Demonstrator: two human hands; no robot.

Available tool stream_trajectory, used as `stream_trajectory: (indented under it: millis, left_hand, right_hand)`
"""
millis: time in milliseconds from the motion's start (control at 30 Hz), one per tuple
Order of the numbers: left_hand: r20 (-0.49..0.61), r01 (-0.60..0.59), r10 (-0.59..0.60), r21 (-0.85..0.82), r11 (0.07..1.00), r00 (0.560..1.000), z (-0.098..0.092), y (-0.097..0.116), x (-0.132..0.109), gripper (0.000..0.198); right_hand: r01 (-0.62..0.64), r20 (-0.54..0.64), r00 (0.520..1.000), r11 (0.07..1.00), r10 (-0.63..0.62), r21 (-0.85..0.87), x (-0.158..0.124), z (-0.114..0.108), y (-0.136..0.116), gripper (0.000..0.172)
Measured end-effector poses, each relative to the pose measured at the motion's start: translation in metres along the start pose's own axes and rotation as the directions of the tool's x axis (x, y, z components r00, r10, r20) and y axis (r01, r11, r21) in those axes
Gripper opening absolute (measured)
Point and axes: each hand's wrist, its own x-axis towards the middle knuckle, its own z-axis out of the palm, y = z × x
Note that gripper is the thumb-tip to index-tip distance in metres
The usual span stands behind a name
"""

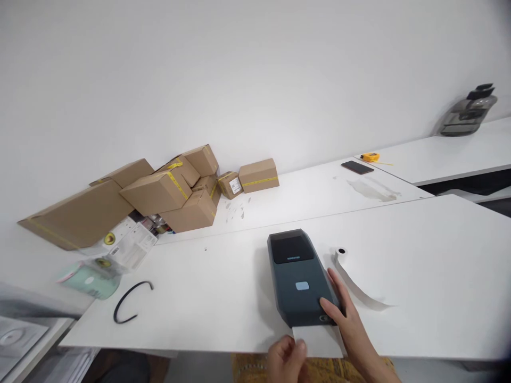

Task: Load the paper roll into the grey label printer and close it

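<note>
White surface (191, 298) is carrying a dark device (291, 290) just ahead of the left hand (284, 359), whose fingers are pinching the edge of white paper (322, 340) that is protruding from the device. The right hand (348, 316) is resting with fingers spread on the device's near right corner, a paper roll (341, 258) sitting just beyond its fingertips. Brown boxes (157, 191) are standing well beyond the left fingers.

L hand (286, 359) low, fingers curled, R hand (348, 320) higher, thumb & fingers apart
</note>
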Motion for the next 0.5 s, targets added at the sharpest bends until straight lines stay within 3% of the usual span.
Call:
stream_trajectory:
  millis: [100, 167, 200, 267, 333, 500]
  left_hand:
    - [-0.291, -0.14, 0.141, 0.025, 0.99, 0.946, -0.004, 0.018, 0.0, 0.065]
    - [-0.379, -0.226, 0.203, -0.016, 0.974, 0.903, -0.001, 0.036, 0.005, 0.077]
    - [-0.362, -0.236, 0.201, -0.055, 0.97, 0.91, 0.003, 0.044, 0.008, 0.084]
    - [-0.228, -0.188, 0.15, -0.156, 0.97, 0.962, 0.011, 0.059, 0.015, 0.089]
    - [-0.111, -0.136, 0.115, -0.202, 0.97, 0.987, 0.018, 0.067, 0.021, 0.087]
    - [-0.143, -0.155, 0.126, -0.212, 0.965, 0.982, 0.023, 0.071, 0.023, 0.085]
  right_hand:
    - [-0.069, 0.015, 0.997, 0.997, 0.07, -0.024, 0.002, -0.001, 0.003, 0.084]
    - [-0.082, 0.016, 0.996, 0.995, 0.083, -0.049, 0.001, -0.003, 0.004, 0.082]
    - [-0.088, 0.022, 0.996, 0.995, 0.089, -0.052, 0.001, -0.003, 0.004, 0.082]
    - [-0.098, 0.042, 0.994, 0.994, 0.1, -0.041, 0.0, -0.004, 0.004, 0.082]
    - [-0.108, 0.059, 0.992, 0.994, 0.109, -0.021, 0.0, -0.005, 0.003, 0.083]
    - [-0.113, 0.07, 0.991, 0.994, 0.113, -0.011, 0.001, -0.005, 0.003, 0.084]
